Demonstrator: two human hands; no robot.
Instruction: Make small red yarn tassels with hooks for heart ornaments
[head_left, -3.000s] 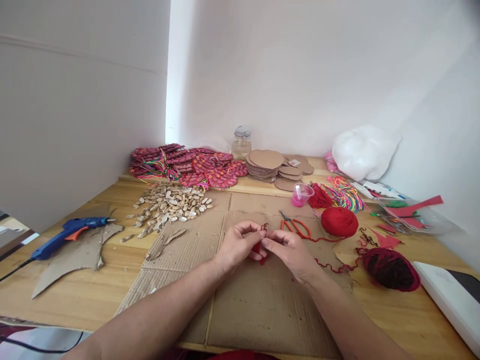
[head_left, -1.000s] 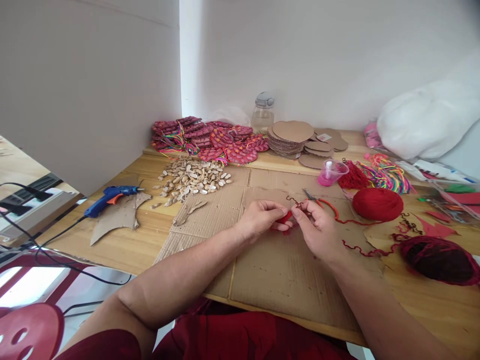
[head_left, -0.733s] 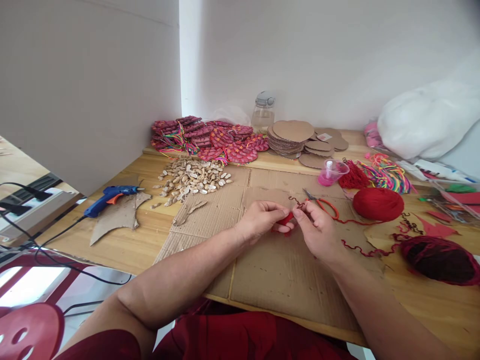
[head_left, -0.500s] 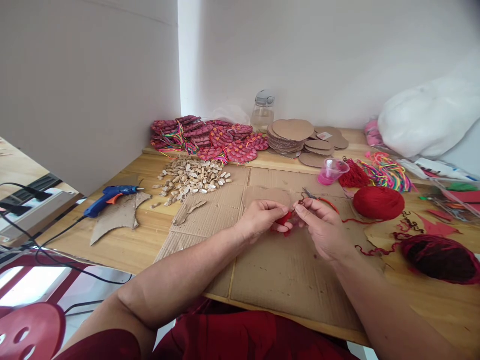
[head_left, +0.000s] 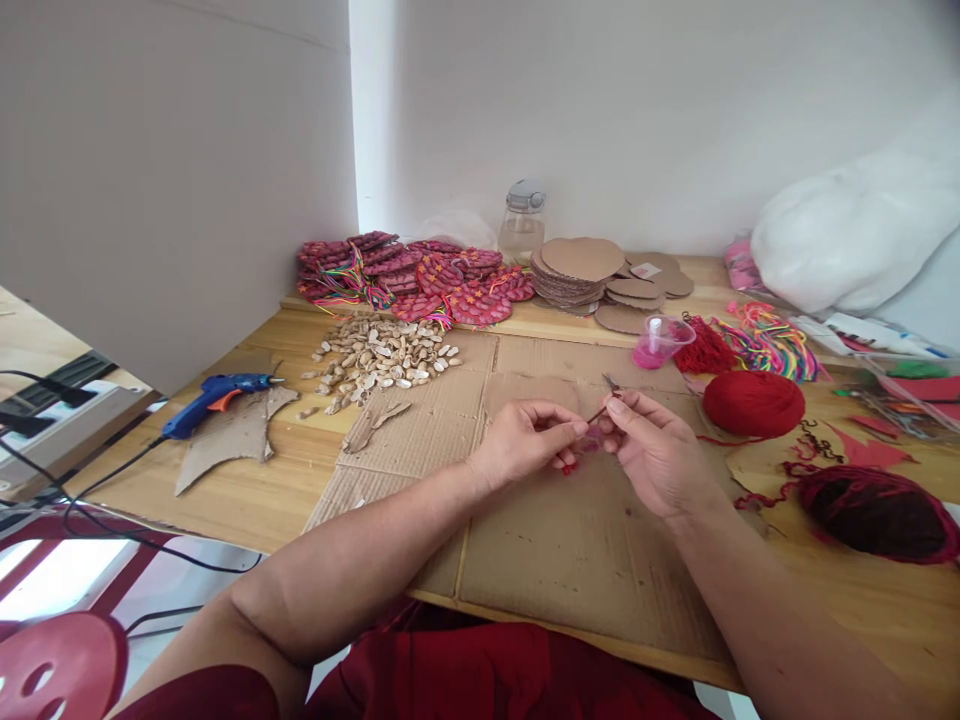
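Both hands meet over the cardboard sheet [head_left: 555,540], a short dark red yarn strand [head_left: 598,414] stretched between their fingertips. My left hand [head_left: 529,440] pinches one end of it, thumb against forefinger. A small bit of red yarn [head_left: 568,469] shows under its fingers. The other end is pinched by my right hand [head_left: 654,445]. Behind the right fingers the tips of the scissors [head_left: 610,381] stick out, the rest being covered. To the right are a red yarn ball [head_left: 754,405] and a dark red yarn ball [head_left: 874,512] with loose, kinked strands.
On the left lie peanut shells [head_left: 390,355] and a blue glue gun [head_left: 217,402] with its cord. Farther back are decorated red pieces [head_left: 435,280], cardboard cutouts [head_left: 577,262], a bottle [head_left: 523,225], a plastic cup [head_left: 664,342] and a white bag [head_left: 847,240].
The dark red strand is now drawn straight between my hands, where it was curled at the right fingertips. Less red yarn shows at my left hand. The view has shifted slightly.
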